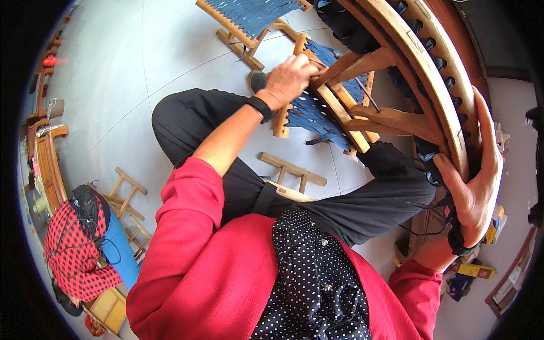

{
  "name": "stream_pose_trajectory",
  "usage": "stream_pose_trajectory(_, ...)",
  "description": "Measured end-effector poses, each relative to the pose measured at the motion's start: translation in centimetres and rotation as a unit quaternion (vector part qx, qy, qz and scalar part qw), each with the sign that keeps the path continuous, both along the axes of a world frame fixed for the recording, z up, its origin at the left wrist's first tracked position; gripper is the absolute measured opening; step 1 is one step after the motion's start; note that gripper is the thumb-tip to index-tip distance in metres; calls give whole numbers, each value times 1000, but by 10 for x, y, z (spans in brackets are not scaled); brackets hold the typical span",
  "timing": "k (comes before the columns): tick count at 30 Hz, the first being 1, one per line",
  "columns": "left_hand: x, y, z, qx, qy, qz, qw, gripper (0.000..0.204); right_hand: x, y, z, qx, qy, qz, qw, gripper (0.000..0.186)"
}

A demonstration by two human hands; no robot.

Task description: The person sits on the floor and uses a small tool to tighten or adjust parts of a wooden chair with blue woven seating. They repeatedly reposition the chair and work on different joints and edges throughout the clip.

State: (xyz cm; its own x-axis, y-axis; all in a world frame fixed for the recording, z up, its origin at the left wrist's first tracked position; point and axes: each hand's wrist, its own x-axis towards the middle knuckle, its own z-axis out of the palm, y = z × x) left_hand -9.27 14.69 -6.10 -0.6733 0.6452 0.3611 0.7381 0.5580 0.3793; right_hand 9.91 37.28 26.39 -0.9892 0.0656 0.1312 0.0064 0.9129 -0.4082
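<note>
While the person sits with legs crossed in dark trousers [351, 198], both hands work on a wooden chair frame [419, 73] held up in front of the body. The right hand [473, 181] is wrapped around the curved outer rail of the frame at the near right, fingers [490, 130] curled over the wood and thumb pressed to its inner side, so it grips the rail firmly. The left hand [289, 79] reaches further away, toward the middle of the scene, closed on the end of a wooden crosspiece where blue woven strapping [311, 116] meets the frame; its fingers look pinched together there, though what they pinch is too small to tell. A dark wristband [260, 107] sits on that wrist. The strapping hangs in a loose woven panel below the left hand, with one strap end trailing to the right.

On the pale floor [113, 73], a small unfinished wooden piece [292, 170] lies just beyond the knees. Farther off, at the top, stands another wooden frame with a blue woven seat [249, 17]. At the near left, small wooden stool frames [124, 198] stand beside a red patterned bag [73, 249].
</note>
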Motion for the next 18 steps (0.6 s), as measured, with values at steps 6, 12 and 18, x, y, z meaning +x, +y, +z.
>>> stream_pose_trajectory(6,-63,-64,6,-21,-71,161,984,12,-2,3,3,-2,-10,-8,1000,90)
stream_pose_trajectory(12,-1,-15,3,39,35,71,996,19,-3,6,1,17,-15,5,1000,91)
stream_pose_trajectory(18,-28,-44,-17,69,-23,128,989,14,-1,6,-1,-3,2,-9,1000,91)
